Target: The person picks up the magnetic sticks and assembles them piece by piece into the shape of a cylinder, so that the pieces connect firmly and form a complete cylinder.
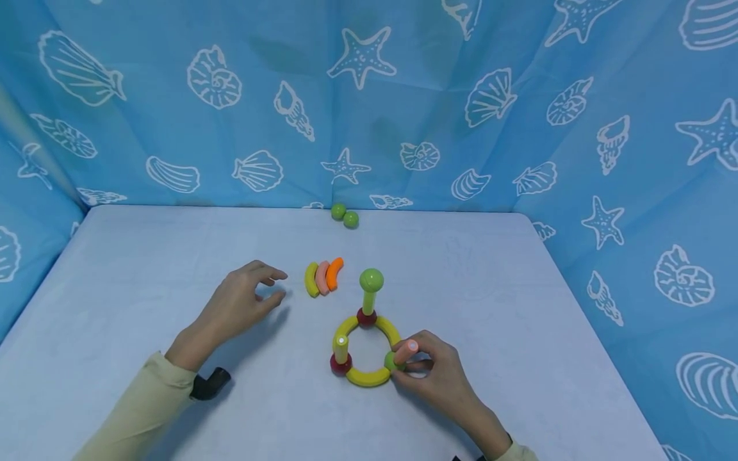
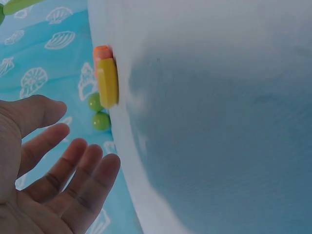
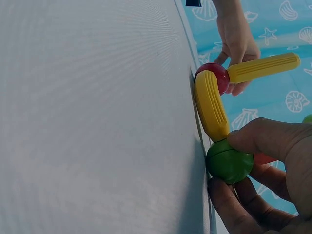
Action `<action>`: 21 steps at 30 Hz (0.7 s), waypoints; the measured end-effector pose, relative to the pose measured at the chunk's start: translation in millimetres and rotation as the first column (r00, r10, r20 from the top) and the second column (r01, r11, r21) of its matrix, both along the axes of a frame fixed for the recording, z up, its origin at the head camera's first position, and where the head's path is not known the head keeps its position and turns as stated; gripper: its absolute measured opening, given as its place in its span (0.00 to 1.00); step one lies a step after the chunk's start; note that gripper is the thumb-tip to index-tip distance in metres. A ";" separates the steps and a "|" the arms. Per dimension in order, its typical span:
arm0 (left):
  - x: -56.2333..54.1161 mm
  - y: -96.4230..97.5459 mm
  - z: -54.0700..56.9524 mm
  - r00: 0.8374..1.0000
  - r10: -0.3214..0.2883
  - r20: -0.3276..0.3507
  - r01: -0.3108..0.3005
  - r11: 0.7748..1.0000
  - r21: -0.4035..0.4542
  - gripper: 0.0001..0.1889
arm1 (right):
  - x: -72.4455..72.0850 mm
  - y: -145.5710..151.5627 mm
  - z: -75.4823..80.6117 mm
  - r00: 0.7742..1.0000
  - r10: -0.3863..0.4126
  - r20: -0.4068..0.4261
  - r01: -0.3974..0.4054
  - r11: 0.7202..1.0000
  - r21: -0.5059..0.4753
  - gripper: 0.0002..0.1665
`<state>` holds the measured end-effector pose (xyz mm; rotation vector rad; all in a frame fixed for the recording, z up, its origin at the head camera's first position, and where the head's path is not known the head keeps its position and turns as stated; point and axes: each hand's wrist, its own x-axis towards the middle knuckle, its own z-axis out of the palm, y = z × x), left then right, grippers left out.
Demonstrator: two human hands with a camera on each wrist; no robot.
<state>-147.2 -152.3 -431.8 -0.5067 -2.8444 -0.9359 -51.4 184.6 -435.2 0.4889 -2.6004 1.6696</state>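
Observation:
On the white table lies a ring of curved yellow pieces (image 1: 368,378) joined by two dark red balls and a green ball (image 3: 228,165). My right hand (image 1: 438,378) pinches that green ball at the ring's right side; a pink stick (image 1: 407,350) rises from it beside the fingers. A yellow stick (image 1: 341,349) stands on the left red ball (image 1: 341,365). From the rear red ball (image 1: 366,317) a light green stick goes up, topped by a green ball (image 1: 371,280). Holding nothing, my left hand (image 1: 242,304) hovers over the table with loosely bent fingers.
Three curved pieces, yellow (image 1: 311,280), pink (image 1: 323,278) and orange (image 1: 334,274), lie side by side right of the left hand. Two green balls (image 1: 350,219) sit at the table's back edge. A blue shell-print curtain (image 1: 369,115) hangs behind.

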 end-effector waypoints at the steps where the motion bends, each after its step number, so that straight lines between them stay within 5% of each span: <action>1: -1.9 0.1 -0.1 1.000 0.003 0.002 -0.003 1.000 -0.005 0.15 | 0.1 0.2 0.0 1.000 0.002 -0.002 -0.002 1.000 -0.002 0.17; 12: -29.9 3.0 2.2 1.000 0.005 -0.001 -0.005 0.999 -0.034 0.16 | 1.1 2.4 -0.9 1.000 0.015 -0.007 -0.015 1.000 -0.011 0.16; 21: -57.0 3.4 0.4 0.999 -0.003 0.034 0.004 1.000 -0.017 0.17 | -6.2 11.6 -29.6 1.000 0.008 0.001 -0.008 1.000 -0.011 0.19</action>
